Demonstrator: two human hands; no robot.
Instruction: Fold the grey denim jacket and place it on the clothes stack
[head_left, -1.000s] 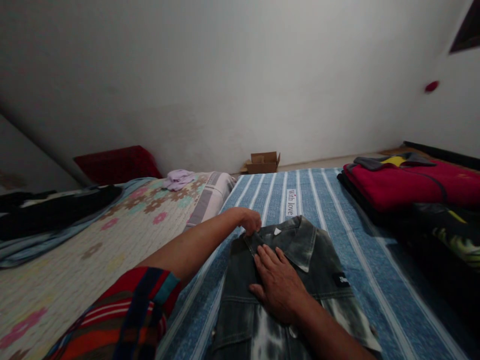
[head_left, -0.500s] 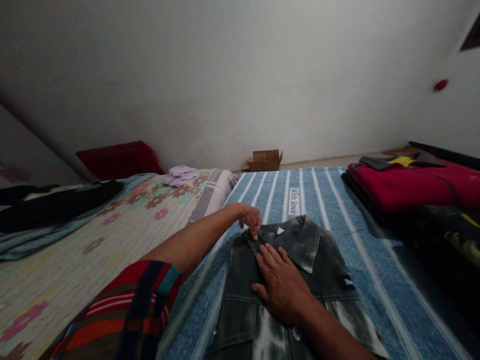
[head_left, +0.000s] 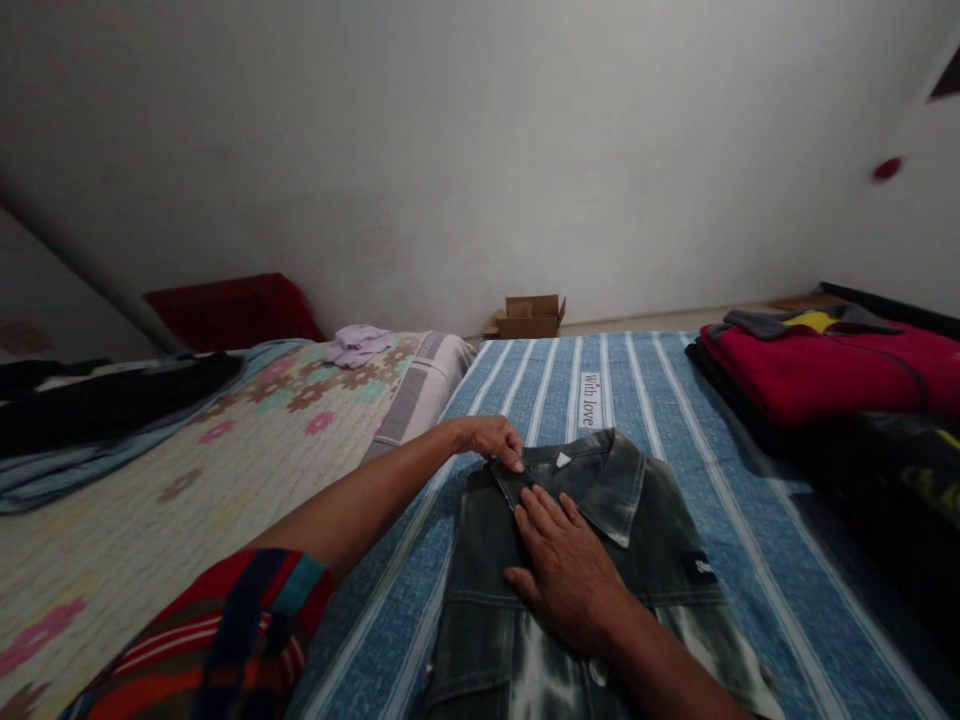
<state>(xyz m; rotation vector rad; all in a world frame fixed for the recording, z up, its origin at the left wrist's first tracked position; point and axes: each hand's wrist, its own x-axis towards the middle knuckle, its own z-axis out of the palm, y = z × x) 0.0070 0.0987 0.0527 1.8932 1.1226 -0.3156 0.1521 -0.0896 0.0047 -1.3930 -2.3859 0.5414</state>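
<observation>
one dark denim jacket (head_left: 600, 560) lies flat on the blue striped bedsheet (head_left: 757, 540), collar away from the person. right hand (head_left: 566, 570) rests open, palm down, on its chest. left hand (head_left: 491, 440) pinches the collar's left edge. folded red clothes (head_left: 817, 370) sit well to the right.

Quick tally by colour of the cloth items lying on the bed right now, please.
Grey: 1, the denim jacket under both hands
Red: 2, a pillow and a folded top
Lilac: 1, a small cloth
Black: 1, a garment at far left
Total: 5
</observation>
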